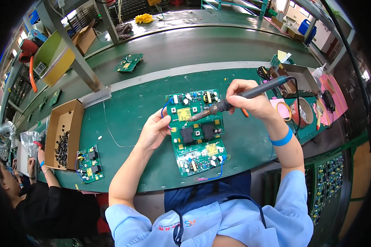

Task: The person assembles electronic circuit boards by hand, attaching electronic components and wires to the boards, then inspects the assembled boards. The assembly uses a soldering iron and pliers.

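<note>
My right hand (251,101) is closed around the grey handle of a soldering iron (266,86), which slants down to the left. Its tip meets or hovers just over a green circuit board (190,131), close to a yellow taped patch; contact is hard to tell. My left hand (154,128) pinches that board's left edge, thumb on top, beside a blue wire. Dark blocks, capacitors and white parts cover the board. Directly below it, nearer me, lies a similar green board (202,157) with a blue wire at its lower right; whether the two are joined is unclear.
Left of me are another wired board (90,164) and a cardboard box (76,123) of small black parts. A co-worker's arm (48,173) reaches beside it. A board (129,62) lies on the far belt. At right stand a cardboard tray (307,78) and a pot (305,113).
</note>
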